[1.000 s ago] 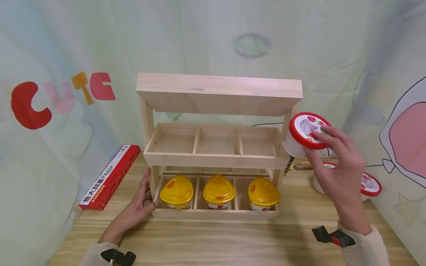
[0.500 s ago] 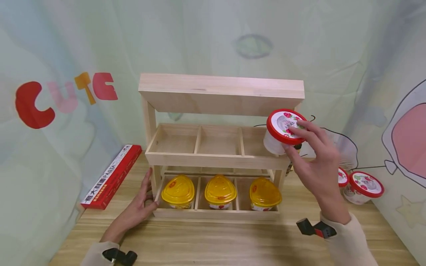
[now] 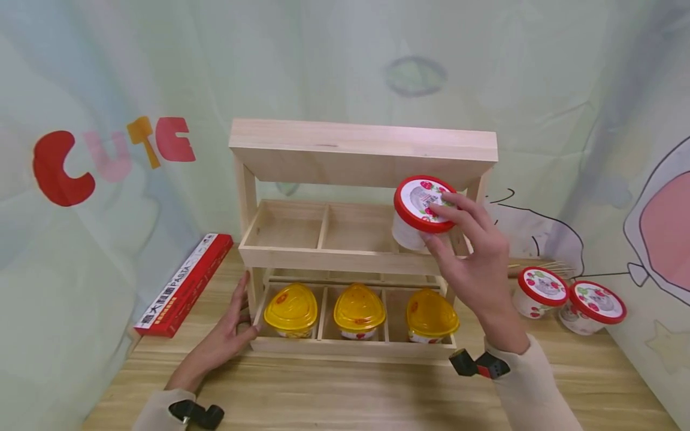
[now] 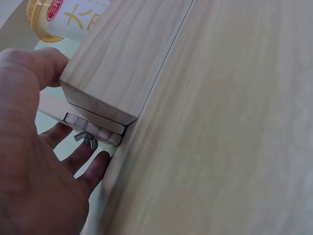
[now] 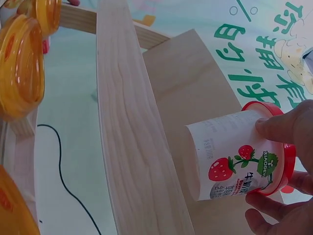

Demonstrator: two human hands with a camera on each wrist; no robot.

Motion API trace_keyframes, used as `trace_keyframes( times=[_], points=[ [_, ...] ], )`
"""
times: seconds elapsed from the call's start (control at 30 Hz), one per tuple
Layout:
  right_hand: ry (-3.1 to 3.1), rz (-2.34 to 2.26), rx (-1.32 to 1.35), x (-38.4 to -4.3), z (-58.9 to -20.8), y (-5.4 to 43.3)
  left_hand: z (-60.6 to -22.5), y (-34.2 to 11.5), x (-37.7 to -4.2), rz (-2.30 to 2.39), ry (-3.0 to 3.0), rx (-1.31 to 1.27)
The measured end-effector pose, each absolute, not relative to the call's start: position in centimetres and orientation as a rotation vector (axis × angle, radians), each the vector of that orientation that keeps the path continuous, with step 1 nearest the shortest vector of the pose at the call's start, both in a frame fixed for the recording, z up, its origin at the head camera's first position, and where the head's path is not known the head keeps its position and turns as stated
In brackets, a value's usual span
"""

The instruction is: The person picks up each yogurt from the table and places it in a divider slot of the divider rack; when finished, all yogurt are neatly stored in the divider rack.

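My right hand (image 3: 468, 251) grips a white strawberry cup with a red lid (image 3: 419, 208) by its rim, tilted, just above the right compartment of the wooden rack's (image 3: 345, 258) middle shelf. In the right wrist view the cup (image 5: 234, 154) hangs beside the shelf's front rail (image 5: 132, 137), fingers (image 5: 281, 128) on the lid edge. My left hand (image 3: 229, 335) rests on the rack's lower left corner, thumb and fingers (image 4: 73, 156) around the post base (image 4: 117, 63). Three yellow-lidded tubs (image 3: 358, 311) fill the bottom shelf.
A red pasta box (image 3: 183, 286) lies on the wooden table (image 3: 345, 395) left of the rack. Two more red-lidded strawberry cups (image 3: 568, 298) stand at the right near the cartoon-printed backdrop. The middle shelf's left and centre compartments hold nothing.
My right hand has carried the strawberry cup leftward from beside the rack's right post to over the middle shelf's right compartment. The left hand has stayed on the rack's corner.
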State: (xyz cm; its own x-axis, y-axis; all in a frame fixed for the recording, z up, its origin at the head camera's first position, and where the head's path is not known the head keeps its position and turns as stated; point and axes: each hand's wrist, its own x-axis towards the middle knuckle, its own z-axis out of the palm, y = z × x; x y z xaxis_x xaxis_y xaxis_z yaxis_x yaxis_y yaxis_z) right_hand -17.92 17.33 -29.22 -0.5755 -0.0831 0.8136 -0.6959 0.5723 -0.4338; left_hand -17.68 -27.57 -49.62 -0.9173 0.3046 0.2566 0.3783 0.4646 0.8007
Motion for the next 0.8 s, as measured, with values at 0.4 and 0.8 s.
trace_keyframes(
  times=[0.4,0.8],
  points=[
    [-1.987,1.061,0.711,-19.0,-29.4,14.2,-49.3,-27.5,-17.5,-1.447,-2.642,-0.588],
    [-1.993,1.076,0.769,-19.2,-29.3,10.9,-49.4,-27.6,-17.6,-1.457,-2.629,-0.610]
  ],
)
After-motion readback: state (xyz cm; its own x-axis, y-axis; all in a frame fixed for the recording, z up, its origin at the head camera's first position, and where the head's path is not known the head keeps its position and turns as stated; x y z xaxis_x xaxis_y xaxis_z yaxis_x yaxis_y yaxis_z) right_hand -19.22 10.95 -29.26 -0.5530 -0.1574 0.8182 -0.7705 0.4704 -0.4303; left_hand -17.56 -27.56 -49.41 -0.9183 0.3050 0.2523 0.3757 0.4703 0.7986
